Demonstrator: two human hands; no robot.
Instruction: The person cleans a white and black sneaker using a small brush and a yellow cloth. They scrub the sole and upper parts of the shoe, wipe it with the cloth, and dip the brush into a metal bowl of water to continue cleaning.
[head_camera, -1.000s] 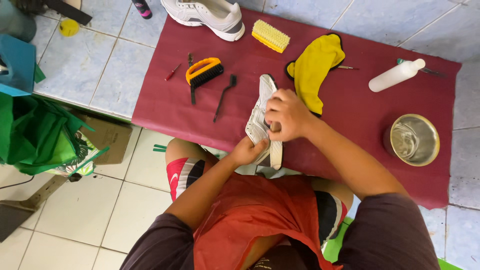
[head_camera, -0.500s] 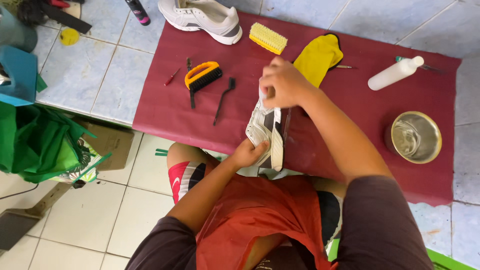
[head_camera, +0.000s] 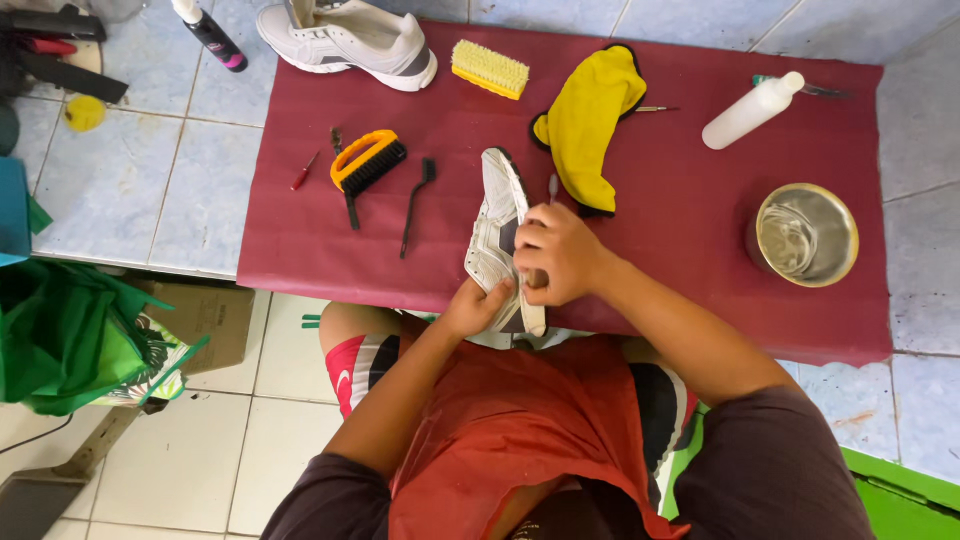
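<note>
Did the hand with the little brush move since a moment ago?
Yes. The right hand has come back down the white shoe, toward the person. Half a second ago it was up level with the yellow cloth; now it sits below the cloth.

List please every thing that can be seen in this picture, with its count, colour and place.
sneaker in hand: 1, white and grey, on its side at the near edge of the mat
second sneaker: 1, white and grey, far left corner of the mat
mat: 1, dark red, over the tiled counter
bristle brush: 1, yellow, far side
handled brush: 1, orange and black, left
thin brush: 1, black, beside it
cloth: 1, yellow, centre
squeeze bottle: 1, white, far right
bowl: 1, metal, right
bag: 1, green, lower left
apron: 1, red, on the person
left hand: holds the sneaker
right hand: grips a small brush against the sneaker
</note>
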